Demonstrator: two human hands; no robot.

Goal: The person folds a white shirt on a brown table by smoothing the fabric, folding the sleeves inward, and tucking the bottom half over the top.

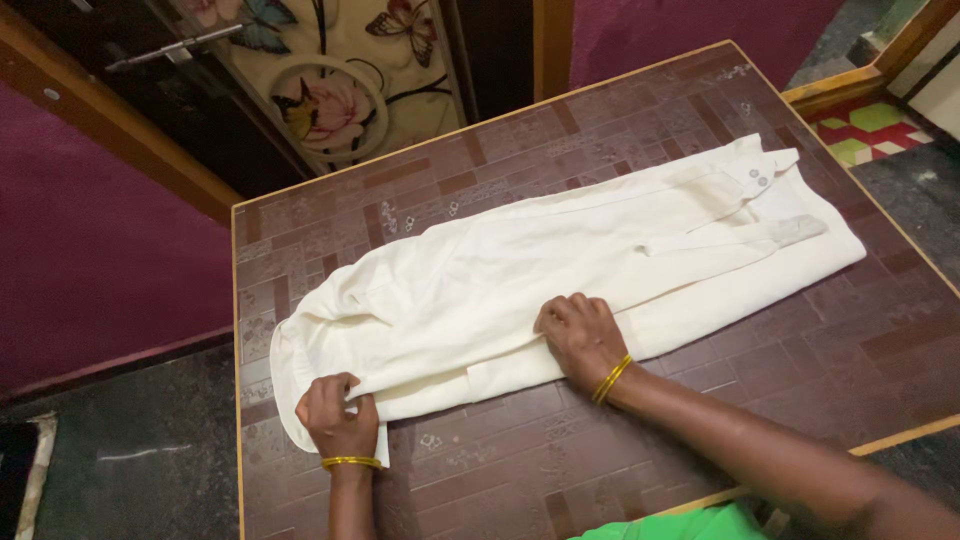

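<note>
While the cream-white garment (560, 270) lies stretched diagonally across the brown brick-pattern desk (800, 370), both hands are on its near edge. The left hand (338, 415) pinches the fabric at the rounded end, close to the desk's left edge, so not much room there. The right hand (582, 335) lies palm down, fingers together, pressing the folded near edge around the middle. Each wrist has a gold bangle. Plenty of bare desk in front of the garment and along the far side too. Beyond the desk there's a butterfly-print curtain (340, 70), a dark door and purple walls, nothing sitting on the desk in the way.
</note>
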